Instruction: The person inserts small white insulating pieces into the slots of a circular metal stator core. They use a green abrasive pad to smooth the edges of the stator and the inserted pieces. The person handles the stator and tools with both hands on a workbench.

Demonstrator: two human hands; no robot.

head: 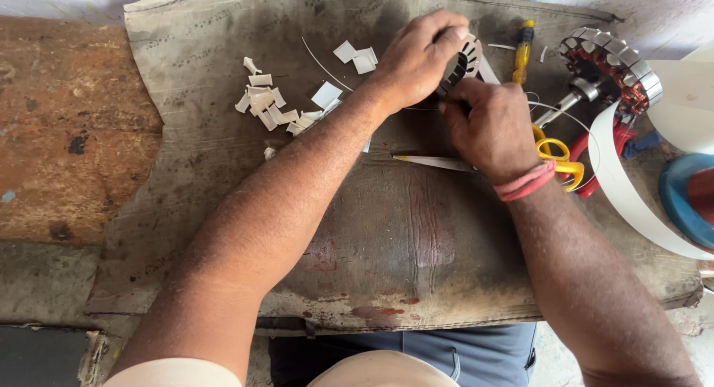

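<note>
Far left: bare worn wooden board (67, 134), reddish brown, partly covered by a stained grey cloth mat (223, 208) that spreads over most of the work surface.

On the mat, upper left of centre: loose heap of small white paper pieces (269, 104), folded and curled, some touching, a few more lying apart nearer the top edge. A thin white wire (323, 65) curves past them.

Centre: left hand (416, 59) reaches in from lower left, forearm crossing the mat diagonally. Fingers closed over the top of a slotted metal ring (460, 63), dark with pale teeth, held tilted just above the mat. Right hand (487, 126) sits directly below and against it, fingers curled shut on the ring's lower edge; what the fingertips pinch there is hidden. A pink band (526, 182) sits at the right wrist.

Just below the hands: a narrow white strip (435, 162) lies flat on the mat, pointing left.

Right of the hands: a yellow-handled screwdriver (523, 52) lies near the top edge. Yellow-handled scissors (558, 155) lie partly under the right wrist, beside red-handled pliers (595, 152).

Upper right: a second ring wound with copper wire (617, 63), on a metal shaft. A wide white paper band (625, 193) curves down from it. Far right edge: a blue round object (680, 197), cut off by the frame.
</note>
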